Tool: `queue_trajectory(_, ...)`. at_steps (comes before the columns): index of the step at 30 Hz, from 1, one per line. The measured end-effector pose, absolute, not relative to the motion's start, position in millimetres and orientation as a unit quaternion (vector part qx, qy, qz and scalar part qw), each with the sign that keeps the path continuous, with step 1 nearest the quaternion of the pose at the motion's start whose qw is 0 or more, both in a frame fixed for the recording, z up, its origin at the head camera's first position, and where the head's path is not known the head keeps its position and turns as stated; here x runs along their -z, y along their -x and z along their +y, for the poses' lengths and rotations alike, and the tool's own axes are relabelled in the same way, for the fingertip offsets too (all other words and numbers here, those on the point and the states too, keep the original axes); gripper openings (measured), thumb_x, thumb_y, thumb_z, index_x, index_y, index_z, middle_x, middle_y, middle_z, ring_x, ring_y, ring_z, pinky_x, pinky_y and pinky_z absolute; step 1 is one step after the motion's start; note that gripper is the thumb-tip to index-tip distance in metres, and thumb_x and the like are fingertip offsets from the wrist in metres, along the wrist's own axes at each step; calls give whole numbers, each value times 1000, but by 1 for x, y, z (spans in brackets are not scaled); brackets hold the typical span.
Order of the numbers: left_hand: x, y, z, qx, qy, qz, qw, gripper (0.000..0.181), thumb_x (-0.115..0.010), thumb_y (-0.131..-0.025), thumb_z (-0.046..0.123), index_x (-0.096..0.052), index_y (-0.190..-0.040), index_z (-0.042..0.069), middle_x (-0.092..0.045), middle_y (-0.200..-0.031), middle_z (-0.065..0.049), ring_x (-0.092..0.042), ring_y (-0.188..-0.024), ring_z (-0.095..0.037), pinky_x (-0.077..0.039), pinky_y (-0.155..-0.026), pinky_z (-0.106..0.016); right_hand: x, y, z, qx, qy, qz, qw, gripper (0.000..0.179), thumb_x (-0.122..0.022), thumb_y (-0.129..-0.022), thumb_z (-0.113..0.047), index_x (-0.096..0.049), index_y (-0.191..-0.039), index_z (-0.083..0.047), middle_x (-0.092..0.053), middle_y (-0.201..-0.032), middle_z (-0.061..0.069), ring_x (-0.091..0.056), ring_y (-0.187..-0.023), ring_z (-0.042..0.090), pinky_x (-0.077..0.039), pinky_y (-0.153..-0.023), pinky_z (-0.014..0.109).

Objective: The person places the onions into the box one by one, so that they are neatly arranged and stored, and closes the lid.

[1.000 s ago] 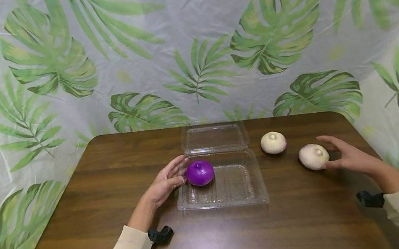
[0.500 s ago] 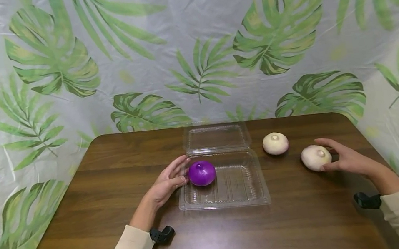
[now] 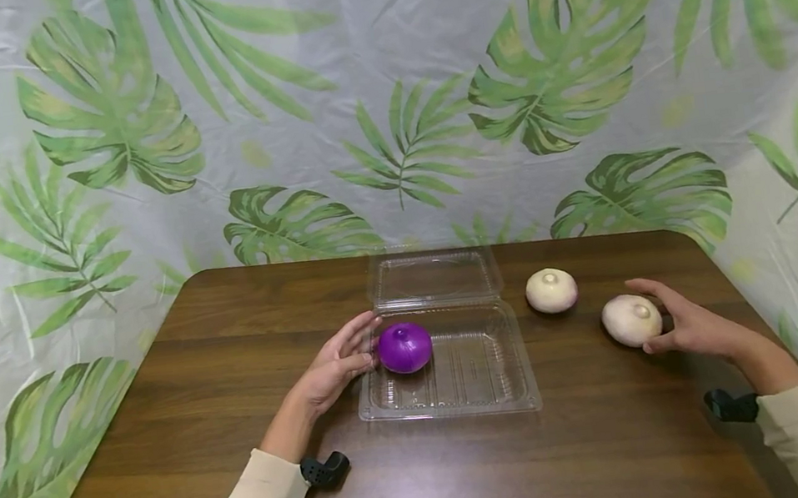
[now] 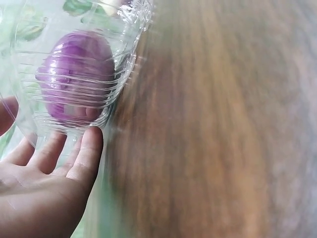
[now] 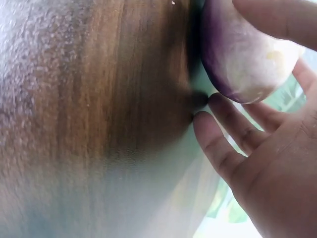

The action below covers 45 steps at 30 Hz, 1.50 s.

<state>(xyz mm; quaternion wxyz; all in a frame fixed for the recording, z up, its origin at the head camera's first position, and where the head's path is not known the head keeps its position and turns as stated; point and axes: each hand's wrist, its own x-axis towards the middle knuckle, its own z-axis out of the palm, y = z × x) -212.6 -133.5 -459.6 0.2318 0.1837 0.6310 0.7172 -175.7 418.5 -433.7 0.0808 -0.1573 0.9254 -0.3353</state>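
Nearer white turnip (image 3: 630, 323) lies just left of the right hand (image 3: 693, 325), stem stub (image 3: 643, 309) tipped toward it, between widely parted thumb and fingers; left hand (image 3: 327, 374) relaxed, farther off

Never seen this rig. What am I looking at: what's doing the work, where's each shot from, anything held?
No machine here: a person's bare left hand and right hand. The wide view comes from a camera worn on the head; each close-up comes from a camera worn on that wrist.

On the wooden table sits an open clear plastic container with a purple vegetable inside. Two pale vegetables lie to its right.

Nothing looks firmly gripped. The left fingers are at the container's left side; the right hand is spread around the nearer pale vegetable, contact unclear.
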Motion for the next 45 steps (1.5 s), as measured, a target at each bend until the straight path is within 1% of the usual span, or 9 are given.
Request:
queue_trajectory(2,462,213,-133,-716,-183,632,232,76,-44,-91,-8,-13,-159,5,-14,-167,-17,-16,-153,-42,-38,-114,-40,435,176,419,331,160,927,74,92,-80,-79,-10,-25,-151,3,-30,-148,32,-43,-121,23,-42,-79,16)
queue_trajectory(6,465,213,-133,-716,-182,633,232,77,-47,-91,-6,-13,-159,5,-14,-167,-18,-17,-152,-42,-38,-115,-42,436,176,419,319,162,931,72,84,-80,-79,-11,-34,-148,2,-36,-146,30,-40,-124,27,-40,-86,23)
queue_trajectory(9,465,213,-133,-717,-183,632,231,77,-47,-90,-6,-13,-159,5,-14,-167,-18,-17,-152,-43,-39,-113,-40,435,176,419,323,150,931,85,83,-78,-81,-12,-33,-149,1,-35,-147,31,-40,-125,35,-43,-91,41)
queue_trajectory(13,462,213,-133,-718,-182,631,229,77,-46,-90,-7,-13,-159,5,-14,-167,-18,-17,-152,-42,-42,-110,-36,433,176,418,343,132,924,104,87,-77,-83,-14,-27,-152,1,-29,-150,35,-33,-130,51,-37,-94,64)
queue_trajectory(16,461,212,-132,-719,-180,630,229,77,-46,-90,-8,-14,-159,5,-15,-167,-18,-18,-152,-42,-43,-108,-33,433,176,418,349,128,922,106,88,-77,-84,-16,-25,-153,1,-27,-152,36,-27,-134,57,-32,-95,71)
queue_trajectory(27,461,212,-130,-718,-180,632,229,77,-47,-90,-7,-14,-158,5,-15,-167,-18,-18,-152,-41,-44,-106,-30,438,177,416,330,110,934,84,85,-77,-85,-23,-30,-152,0,-35,-149,35,-36,-131,54,-36,-94,67)
queue_trajectory(33,461,212,-131,-720,-183,630,228,77,-45,-90,-8,-13,-159,5,-14,-167,-18,-17,-152,-42,-43,-108,-33,439,178,414,327,109,935,79,87,-77,-85,-25,-29,-152,1,-34,-149,36,-35,-132,56,-36,-95,68)
queue_trajectory(40,460,212,-131,-720,-180,629,230,76,-43,-91,-9,-13,-159,5,-14,-167,-17,-17,-152,-42,-41,-111,-37,442,179,413,304,110,945,59,86,-78,-84,-27,-32,-151,1,-40,-146,35,-45,-124,50,-43,-91,59)
queue_trajectory(45,460,211,-131,-720,-181,629,232,75,-44,-92,-8,-12,-159,5,-13,-167,-18,-16,-153,-42,-38,-114,-43,443,177,414,297,102,948,54,85,-78,-84,-29,-33,-151,1,-40,-146,36,-45,-125,51,-43,-91,60)
